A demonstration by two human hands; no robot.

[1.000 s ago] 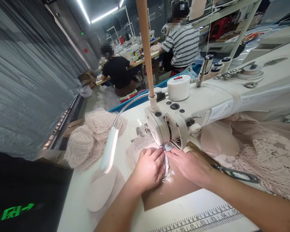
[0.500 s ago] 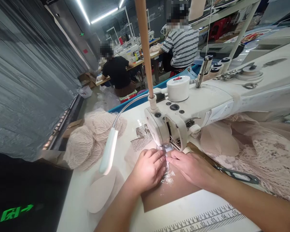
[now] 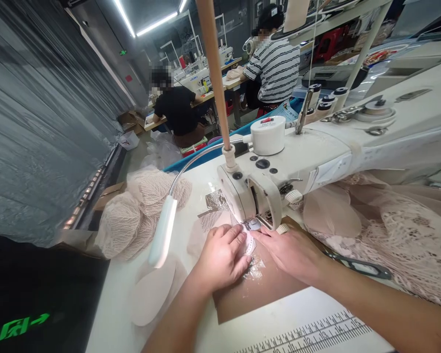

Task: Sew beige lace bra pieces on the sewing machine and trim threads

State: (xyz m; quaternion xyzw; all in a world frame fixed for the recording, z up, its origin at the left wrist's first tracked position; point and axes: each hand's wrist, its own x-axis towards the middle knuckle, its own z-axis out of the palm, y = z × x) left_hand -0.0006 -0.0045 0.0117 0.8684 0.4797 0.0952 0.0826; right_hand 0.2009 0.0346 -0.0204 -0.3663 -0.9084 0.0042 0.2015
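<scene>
A white sewing machine (image 3: 316, 147) stands across the table. Just in front of its needle area lies a small pale lace piece (image 3: 249, 241). My left hand (image 3: 220, 257) lies flat on the lace piece from the left, fingers curled over it. From the right, the fingertips of my right hand (image 3: 292, 252) press it down at the presser foot. Under both hands lies a brown sheet (image 3: 253, 291). The needle itself is hidden behind the machine head.
A gooseneck lamp (image 3: 162, 230) hangs over the left of the table beside a pile of lace cups (image 3: 139, 208). Pink lace fabric (image 3: 400, 235) and scissors (image 3: 356, 264) lie at right. A ruler strip (image 3: 308, 333) runs along the front edge. Two people sit sewing at far tables.
Both hands have slid slightly toward the needle with the lace piece; more white lace shows between the fingers. The view has shifted a little.
</scene>
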